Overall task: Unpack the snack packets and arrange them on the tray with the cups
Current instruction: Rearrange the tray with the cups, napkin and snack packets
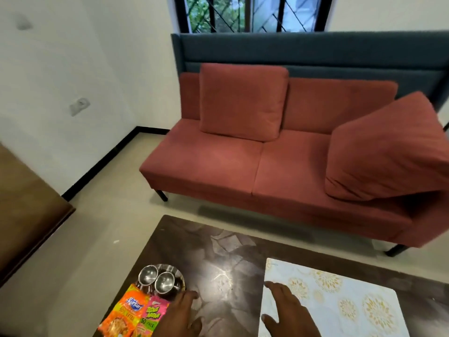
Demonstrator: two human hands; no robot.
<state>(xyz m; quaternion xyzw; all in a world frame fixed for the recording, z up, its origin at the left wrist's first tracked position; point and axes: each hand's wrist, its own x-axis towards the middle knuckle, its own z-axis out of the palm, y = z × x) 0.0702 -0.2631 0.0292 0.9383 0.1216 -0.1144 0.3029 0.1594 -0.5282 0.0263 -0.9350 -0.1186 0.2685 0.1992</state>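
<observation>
I see both hands open and holding nothing: left hand [178,312] beside the packets [132,312], right hand [289,310] flat on the tray [340,300]. Two steel cups [156,279] sit on a plate [178,272], on the dark table [226,263].

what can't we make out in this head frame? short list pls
- Snack packets: lower parts cut off by the bottom edge; how many there are is unclear.
- Steel plate: largely covered by the two cups and the packets.
- Left hand and right hand: wrists cut off by the bottom edge.
- Patterned tray: near edge out of frame.
- Pink packet: print too blurred to read.
</observation>
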